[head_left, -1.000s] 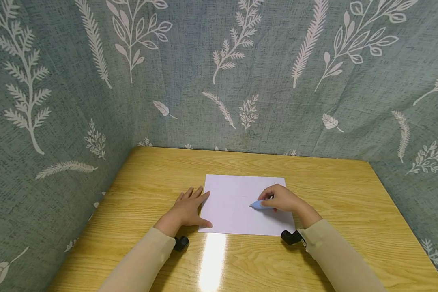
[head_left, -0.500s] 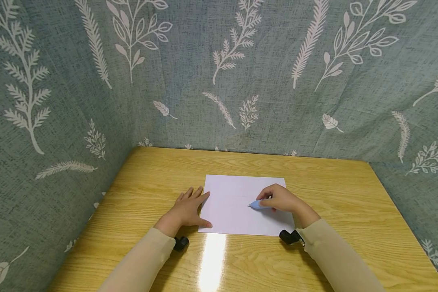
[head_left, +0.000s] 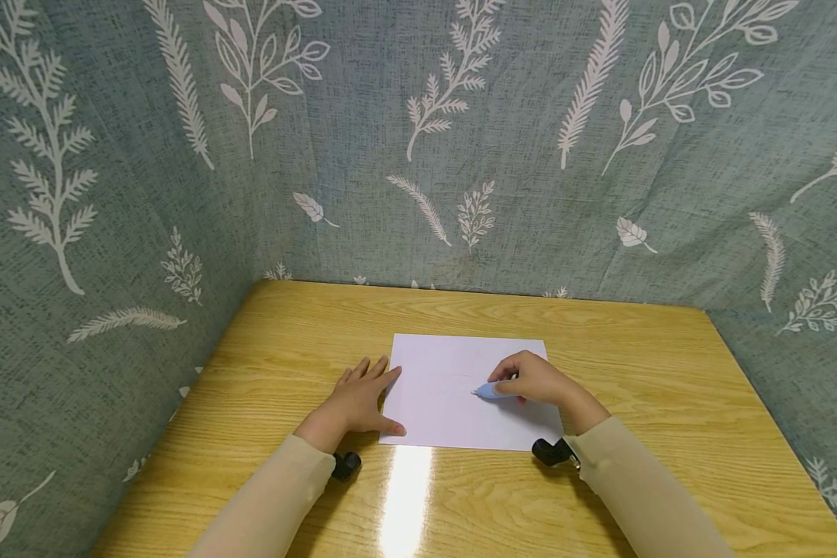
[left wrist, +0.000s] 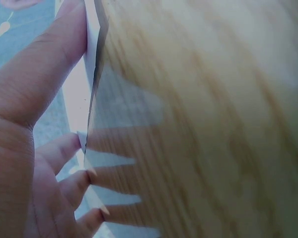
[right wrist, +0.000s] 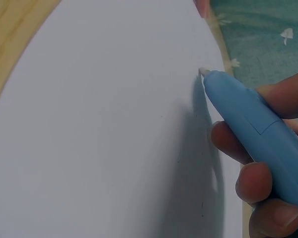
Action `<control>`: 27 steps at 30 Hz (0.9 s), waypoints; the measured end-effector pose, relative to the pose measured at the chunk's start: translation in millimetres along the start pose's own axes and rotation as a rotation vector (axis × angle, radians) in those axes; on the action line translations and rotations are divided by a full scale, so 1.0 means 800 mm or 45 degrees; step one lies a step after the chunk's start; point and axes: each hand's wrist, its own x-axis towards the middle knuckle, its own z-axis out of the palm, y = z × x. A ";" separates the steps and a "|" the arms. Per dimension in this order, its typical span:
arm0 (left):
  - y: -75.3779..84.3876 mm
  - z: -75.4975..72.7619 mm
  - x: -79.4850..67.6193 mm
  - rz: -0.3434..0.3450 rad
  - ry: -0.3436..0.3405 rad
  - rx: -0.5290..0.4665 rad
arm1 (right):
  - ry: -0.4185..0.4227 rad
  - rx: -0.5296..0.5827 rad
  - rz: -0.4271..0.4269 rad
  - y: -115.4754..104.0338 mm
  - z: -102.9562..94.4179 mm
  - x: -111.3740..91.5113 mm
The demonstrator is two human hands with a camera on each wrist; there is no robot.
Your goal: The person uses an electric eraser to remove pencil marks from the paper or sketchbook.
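Note:
A sheet of white paper (head_left: 435, 360) lies on the wooden table, with faint thin lines near its middle. My right hand (head_left: 539, 380) grips a thick light-blue electric eraser (head_left: 491, 390), pen-shaped, whose whitish tip points left at the paper. In the right wrist view the thumb and fingers curl round the eraser's body (right wrist: 253, 119), and its tip is at or just above the sheet; I cannot tell if it touches. My left hand (head_left: 356, 403) lies spread at the paper's left edge, its thumb and index fingertip on the sheet and the other fingers on the table.
Bare wooden table (head_left: 642, 372) surrounds the paper, with a bright light reflection (head_left: 406, 496) in front of it. Grey-green leaf-patterned cloth (head_left: 363, 139) hangs at the back and both sides. Black wrist cameras (head_left: 551, 452) sit under both sleeves.
My right hand, with the electric eraser, has shifted slightly left across the paper. My left hand and the sheet have stayed in place.

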 end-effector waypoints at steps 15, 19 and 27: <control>-0.002 0.002 0.002 0.002 0.011 0.014 | -0.001 0.009 0.006 0.000 0.005 0.008; -0.003 0.003 0.002 0.000 0.011 0.014 | -0.002 0.008 0.011 0.000 0.006 0.009; -0.002 0.002 0.001 -0.002 0.010 0.017 | -0.005 -0.001 0.008 -0.001 0.008 0.011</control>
